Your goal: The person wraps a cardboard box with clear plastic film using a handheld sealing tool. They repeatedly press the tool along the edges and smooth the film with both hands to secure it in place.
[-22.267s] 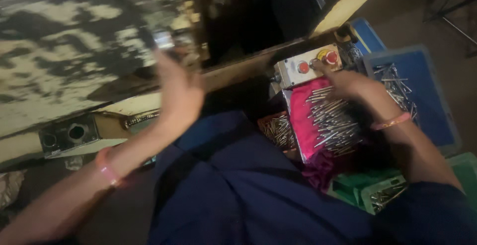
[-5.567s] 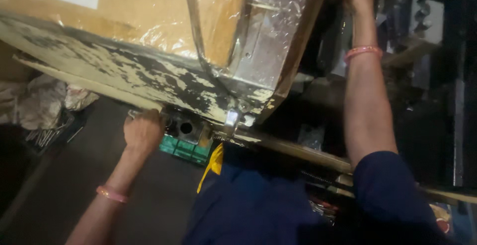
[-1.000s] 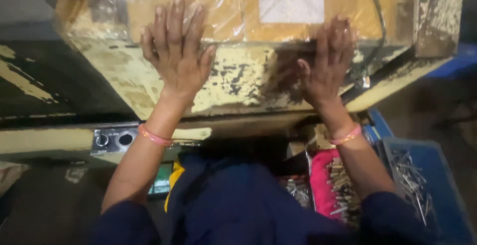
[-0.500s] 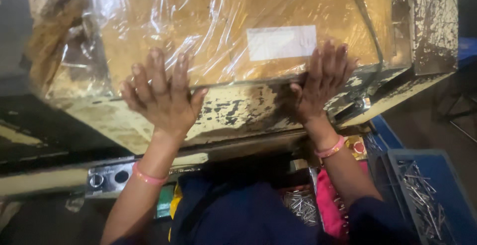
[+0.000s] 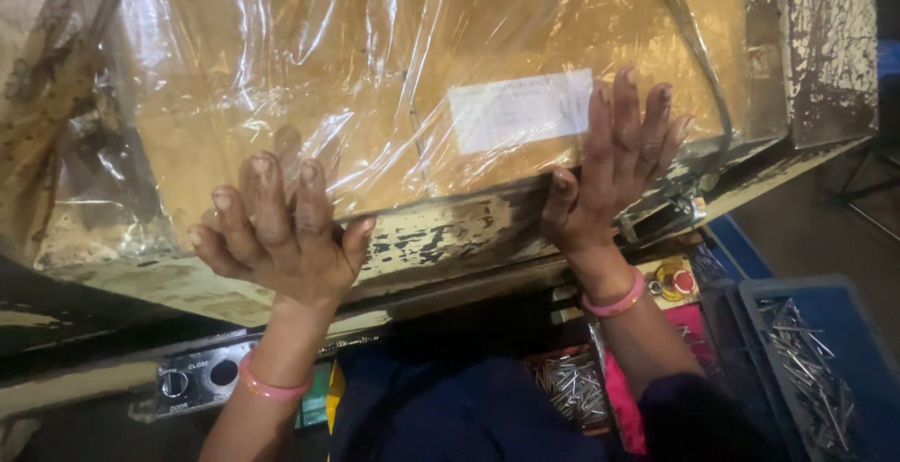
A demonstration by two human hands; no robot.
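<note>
Nearest the camera, the person's dark blue clothing fills the lower middle, with a blue plastic tray of loose metal pins (image 5: 825,368) at the lower right and a smaller box of silvery pins (image 5: 574,389) just beside a bright pink container (image 5: 621,406). At the lower left sits a grey metal control plate with round knobs (image 5: 202,382). Above these, both forearms rise, each with a pink wristband. The left hand (image 5: 281,237) is spread wide, its fingers flat against the lower edge of a large brown board wrapped in crinkled clear plastic film (image 5: 375,87). The right hand (image 5: 614,171) is likewise open, palm pressed on the same edge, fingertips touching a white rectangular paper label (image 5: 520,111). The board rests on a worn, paint-flaked cream metal ledge (image 5: 450,237) and fills the upper view.
</note>
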